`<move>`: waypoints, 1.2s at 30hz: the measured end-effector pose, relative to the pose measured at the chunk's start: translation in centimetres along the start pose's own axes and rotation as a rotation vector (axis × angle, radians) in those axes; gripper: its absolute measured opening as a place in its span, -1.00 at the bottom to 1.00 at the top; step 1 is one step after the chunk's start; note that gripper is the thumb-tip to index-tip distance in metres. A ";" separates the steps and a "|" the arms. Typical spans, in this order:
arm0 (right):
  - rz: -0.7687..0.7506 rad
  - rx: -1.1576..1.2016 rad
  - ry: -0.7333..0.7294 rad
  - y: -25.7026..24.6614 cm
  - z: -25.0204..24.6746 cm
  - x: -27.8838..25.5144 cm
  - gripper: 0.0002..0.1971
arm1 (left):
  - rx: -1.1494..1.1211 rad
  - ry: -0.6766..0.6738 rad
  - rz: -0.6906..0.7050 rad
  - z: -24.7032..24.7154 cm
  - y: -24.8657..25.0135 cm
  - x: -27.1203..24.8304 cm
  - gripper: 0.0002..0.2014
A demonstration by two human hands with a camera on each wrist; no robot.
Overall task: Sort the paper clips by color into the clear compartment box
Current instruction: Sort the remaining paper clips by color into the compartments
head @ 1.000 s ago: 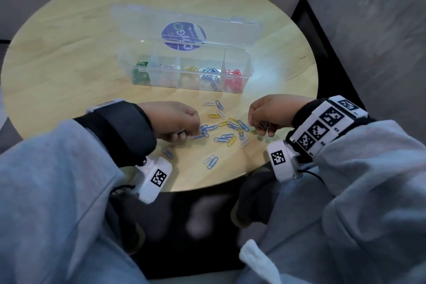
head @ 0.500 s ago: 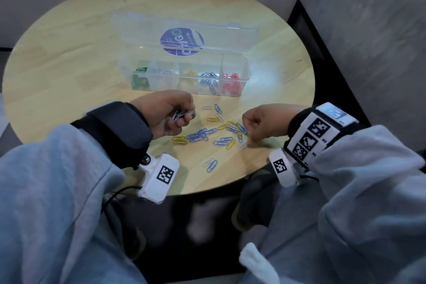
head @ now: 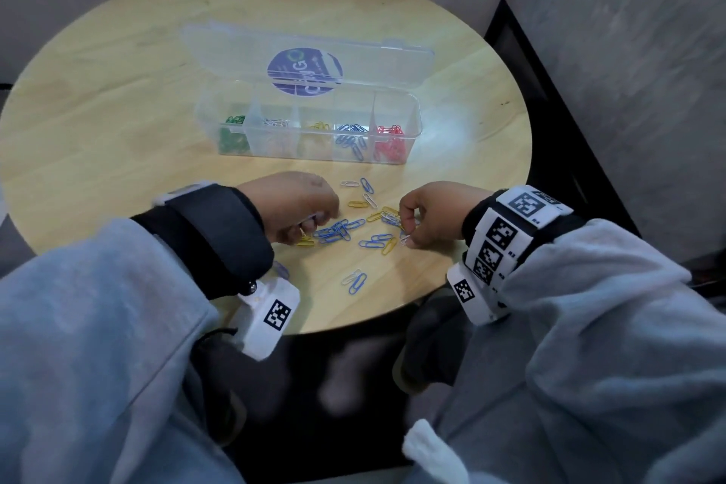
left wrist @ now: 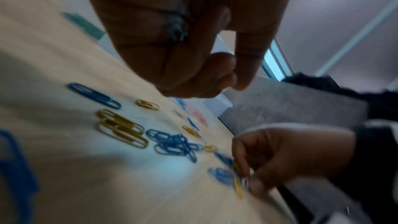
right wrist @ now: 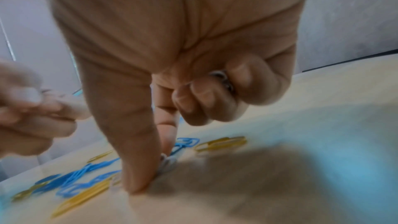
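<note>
Round table point(head: 118, 98), pale wood-grain laminate with a smooth sheen, stands against a plain light wall with a grey mottled panel on the right. Clear compartment box point(head: 414, 118) is thin see-through plastic, lid point(head: 377, 55) hinged flat behind it with a round purple label point(head: 304, 71). Its five cells hold, left to right, green, white, yellow, blue and red wire clips. Loose paper clips point(head: 340, 230), coated wire loops in blue, yellow and white, lie scattered on the table between the hands, near the front edge and well apart from the box. Left hand point(head: 300, 204) is low over the left end of the pile, fingers curled; blue clips are tucked in the fist in the left wrist view point(left wrist: 177, 30), and thumb and forefinger meet at the tips. Right hand point(head: 432, 214) pinches a white clip point(right wrist: 167, 163) against the tabletop between thumb and forefinger, with more white clips held under its curled outer fingers point(right wrist: 221, 77). Compared with half a second ago, the left hand has dropped from its raised position back to the pile, and the right hand has gone from a closed fist to a fingertip pinch. Both wrist views are motion-blurred. Grey fleece sleeves point(head: 98, 306), black cuffs, white wrist units with square black-and-white markers point(head: 501, 234).
</note>
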State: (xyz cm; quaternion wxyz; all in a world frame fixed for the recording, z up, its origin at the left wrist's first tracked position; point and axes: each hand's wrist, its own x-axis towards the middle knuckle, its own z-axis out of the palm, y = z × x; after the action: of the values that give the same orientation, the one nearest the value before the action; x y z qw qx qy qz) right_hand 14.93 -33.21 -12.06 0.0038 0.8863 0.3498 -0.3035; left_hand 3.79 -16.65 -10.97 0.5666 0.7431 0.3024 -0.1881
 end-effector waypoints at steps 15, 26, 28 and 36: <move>-0.008 -0.081 0.005 -1.1 0.0 0.3 -0.81 | 1.059 -0.014 0.115 4.4 0.0 -0.4 -0.85; 0.015 0.303 -0.040 0.0 -3.2 -0.1 -0.83 | 0.576 -0.142 0.061 0.2 -0.3 0.3 -0.81; 0.011 0.559 -0.014 0.5 -3.7 -0.1 -0.79 | 0.304 -0.141 0.046 -0.8 0.4 0.3 -0.80; -0.078 1.150 -0.054 0.3 -3.8 0.3 -0.72 | -0.592 -0.168 0.100 -4.0 2.0 -0.5 -0.88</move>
State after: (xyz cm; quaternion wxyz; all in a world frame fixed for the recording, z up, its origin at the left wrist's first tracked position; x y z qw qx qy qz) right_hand 17.38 -32.40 -9.17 -0.4807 0.7243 0.1608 -0.4674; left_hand 4.47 -13.29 -8.06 0.7899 0.5415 0.2595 -0.1244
